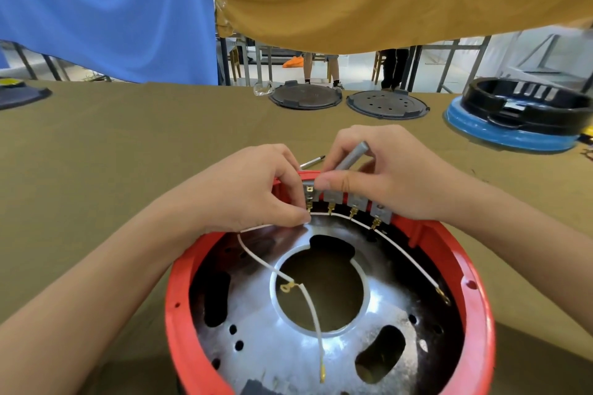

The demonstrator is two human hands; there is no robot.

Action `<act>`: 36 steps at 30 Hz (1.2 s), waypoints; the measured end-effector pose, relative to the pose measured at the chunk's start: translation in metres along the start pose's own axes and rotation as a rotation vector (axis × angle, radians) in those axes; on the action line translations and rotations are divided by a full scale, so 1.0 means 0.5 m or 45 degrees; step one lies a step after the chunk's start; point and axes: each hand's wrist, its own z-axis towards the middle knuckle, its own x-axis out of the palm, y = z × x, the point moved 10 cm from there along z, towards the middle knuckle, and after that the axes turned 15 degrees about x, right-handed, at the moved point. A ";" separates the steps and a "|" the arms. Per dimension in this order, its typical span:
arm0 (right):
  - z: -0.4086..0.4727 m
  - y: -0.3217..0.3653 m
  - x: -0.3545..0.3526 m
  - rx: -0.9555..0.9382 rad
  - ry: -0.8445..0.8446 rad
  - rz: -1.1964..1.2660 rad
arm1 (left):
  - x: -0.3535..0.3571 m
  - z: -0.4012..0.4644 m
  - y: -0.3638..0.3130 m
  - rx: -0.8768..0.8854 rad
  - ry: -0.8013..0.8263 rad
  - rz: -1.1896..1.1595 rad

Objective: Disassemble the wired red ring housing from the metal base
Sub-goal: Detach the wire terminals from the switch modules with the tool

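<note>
While the red ring (179, 292) is sitting on the desk (112, 144) around the metal base (263, 324), left hand (250, 192) pinching a wire terminal (308, 209), right hand (378, 176) gripping a grey tool (352, 155), thumb pressing the switch row (346, 200).

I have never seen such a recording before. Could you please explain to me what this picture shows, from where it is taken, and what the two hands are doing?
There is no machine here: a person works with bare hands, and one camera worn on the head looks down at them. In front lies a red plastic ring housing around a shiny metal base with a round hole. Thin white wires with brass ends cross it. At the far rim sits a row of small grey terminal blocks. The left hand pinches at the leftmost block. The right hand holds a grey metal rod-shaped tool there. On the olive cloth-covered table behind lie two dark round lids and a black ring on a blue base.
</note>
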 end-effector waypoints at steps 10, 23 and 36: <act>0.017 -0.024 0.000 0.132 0.009 0.256 | -0.001 0.003 0.001 0.002 -0.011 -0.002; 0.000 -0.008 0.001 0.003 -0.012 0.245 | 0.005 0.003 -0.002 -0.001 0.027 0.012; 0.010 -0.031 0.003 0.169 -0.008 0.350 | 0.002 0.001 0.004 -0.028 0.004 -0.092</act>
